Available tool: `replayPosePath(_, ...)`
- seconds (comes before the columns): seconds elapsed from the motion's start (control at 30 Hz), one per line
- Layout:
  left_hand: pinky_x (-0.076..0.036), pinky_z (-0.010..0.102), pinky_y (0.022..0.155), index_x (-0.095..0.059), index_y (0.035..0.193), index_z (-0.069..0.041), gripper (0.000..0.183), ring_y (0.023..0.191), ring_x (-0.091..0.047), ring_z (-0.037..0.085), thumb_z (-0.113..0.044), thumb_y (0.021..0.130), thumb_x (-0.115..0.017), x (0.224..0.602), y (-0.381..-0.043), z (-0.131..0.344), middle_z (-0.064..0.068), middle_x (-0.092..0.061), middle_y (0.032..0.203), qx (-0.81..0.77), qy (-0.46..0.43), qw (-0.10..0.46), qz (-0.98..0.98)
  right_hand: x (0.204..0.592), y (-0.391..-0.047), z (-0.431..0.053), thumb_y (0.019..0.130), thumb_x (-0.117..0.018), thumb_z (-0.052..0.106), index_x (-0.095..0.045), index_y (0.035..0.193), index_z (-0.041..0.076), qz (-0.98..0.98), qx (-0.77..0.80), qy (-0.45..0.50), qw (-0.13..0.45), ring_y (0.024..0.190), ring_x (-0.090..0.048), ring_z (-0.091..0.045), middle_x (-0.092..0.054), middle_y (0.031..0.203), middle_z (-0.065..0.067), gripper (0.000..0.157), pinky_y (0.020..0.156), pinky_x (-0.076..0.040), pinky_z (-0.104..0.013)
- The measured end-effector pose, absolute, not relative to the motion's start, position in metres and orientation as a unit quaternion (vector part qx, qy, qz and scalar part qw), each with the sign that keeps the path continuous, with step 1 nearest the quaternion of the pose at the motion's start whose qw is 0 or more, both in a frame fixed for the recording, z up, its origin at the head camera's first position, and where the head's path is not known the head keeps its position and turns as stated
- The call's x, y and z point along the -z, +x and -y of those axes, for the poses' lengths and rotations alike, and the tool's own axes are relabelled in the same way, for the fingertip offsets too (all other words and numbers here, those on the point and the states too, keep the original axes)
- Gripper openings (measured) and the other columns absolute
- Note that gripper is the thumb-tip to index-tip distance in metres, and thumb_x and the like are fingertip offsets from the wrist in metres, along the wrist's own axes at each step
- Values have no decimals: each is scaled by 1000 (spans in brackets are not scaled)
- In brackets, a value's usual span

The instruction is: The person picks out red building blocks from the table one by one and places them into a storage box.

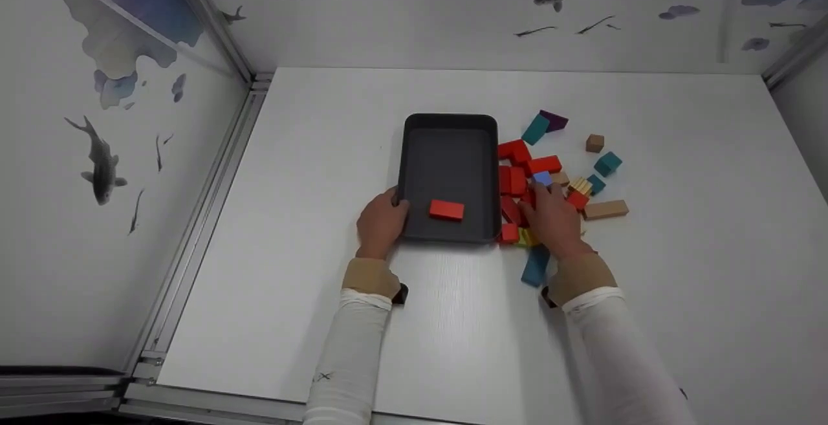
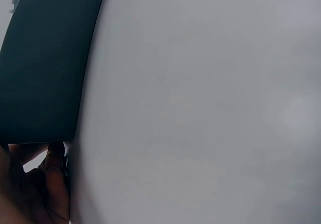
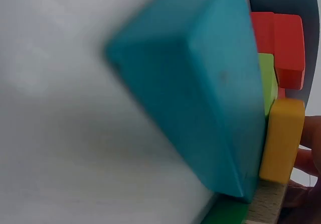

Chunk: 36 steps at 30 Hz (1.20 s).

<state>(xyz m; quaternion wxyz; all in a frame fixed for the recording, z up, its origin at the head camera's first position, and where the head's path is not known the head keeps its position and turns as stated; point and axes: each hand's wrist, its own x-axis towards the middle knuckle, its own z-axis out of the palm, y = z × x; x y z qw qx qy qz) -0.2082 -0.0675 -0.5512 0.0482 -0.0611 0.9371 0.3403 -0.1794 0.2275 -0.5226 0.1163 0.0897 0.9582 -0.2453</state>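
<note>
My left hand (image 1: 381, 224) grips the left wall of a dark grey tray (image 1: 451, 118), thumb at the rim; in the left wrist view its curled fingers (image 2: 56, 184) are beside the tray's end. One red block (image 1: 446, 210) lies inside, towards the near end. My right hand (image 1: 555, 221) reaches into a pile of coloured blocks along the tray's right side. A red block (image 1: 529, 196) shows between its thumb and forefinger, but whether they pinch it is hidden. Close to that hand, the right wrist view shows a yellow block (image 3: 282, 138) and a large teal block (image 3: 200, 83).
More red blocks (image 1: 513, 180) crowd against the tray's right wall. A blue block (image 1: 535, 266) lies on the near side of the pile, a long wooden block (image 1: 606, 209) to its right. Teal and purple blocks (image 1: 555, 121) sit farther back. Printed wall panels (image 1: 414, 30) enclose the white table.
</note>
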Motion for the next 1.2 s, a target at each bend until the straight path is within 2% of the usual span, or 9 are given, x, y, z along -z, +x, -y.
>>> replayPosePath(0.23,-40,36,83,-52,126,-20,44,107,-51,18,-36,85,-45,551,-207,67,-2,-55,120,-338,-60,44,-938,526,-178,-227,88,-48,43,-26,140,18,-960,238,100,107,111,-39,-37,-29,134,-19,62,82,-37,-58)
replayPosePath(0.47,-40,36,85,-52,126,-20,43,108,-50,18,-35,86,-45,552,-205,68,-2,-55,120,-335,-65,50,-939,533,-173,-225,88,-46,48,-24,141,18,-962,233,98,102,109,-40,-38,-30,132,-20,66,81,-37,-59)
replayPosePath(0.57,-40,37,85,-53,125,-19,43,108,-51,18,-36,86,-45,552,-205,68,-1,-56,119,-335,-65,48,-939,533,-173,-225,87,-46,50,-26,140,16,-959,245,98,104,105,-41,-35,-34,129,-19,66,81,-39,-56)
replayPosePath(0.8,-40,37,85,-52,126,-18,44,109,-50,19,-37,86,-45,552,-209,69,0,-55,120,-332,-67,51,-940,527,-179,-225,83,-49,54,-40,132,16,-924,339,127,121,94,-46,-24,-51,112,-8,63,77,-43,-40)
replayPosePath(1.03,-41,35,83,-53,125,-20,43,106,-52,18,-36,86,-45,551,-210,69,-1,-56,118,-334,-60,44,-940,524,-180,-218,83,-49,54,-41,132,18,-912,374,122,116,96,-46,-22,-51,112,-6,61,77,-45,-37)
replayPosePath(1.2,-41,35,82,-52,126,-20,43,106,-52,18,-36,86,-46,550,-208,67,-1,-56,119,-341,-55,49,-937,518,-176,-213,79,-49,59,-39,133,22,-900,402,121,113,97,-45,-20,-49,112,-4,67,76,-45,-36)
